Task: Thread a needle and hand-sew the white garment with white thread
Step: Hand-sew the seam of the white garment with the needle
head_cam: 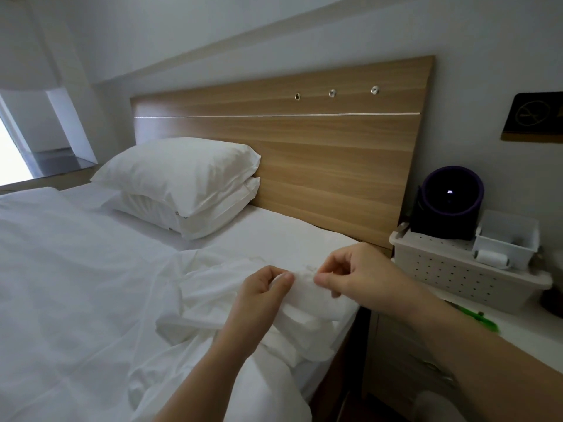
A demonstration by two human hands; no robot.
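The white garment (213, 296) lies crumpled on the bed near its right edge. My left hand (262, 295) pinches a raised fold of it between thumb and fingers. Just to the right, my right hand (353, 275) pinches the same fold with curled fingers, thumb and forefinger tips together at the cloth. Whether a needle or thread is between those fingertips is too small to tell. A white spool of thread (492, 258) lies on the basket at the right.
Two stacked white pillows (179, 184) rest against a wooden headboard (320, 153). On the white bedside table (475, 312) stand a perforated white basket (451, 269), a small white tray (505, 236) and a dark round device (447, 202). A green object (481, 319) lies behind my right forearm.
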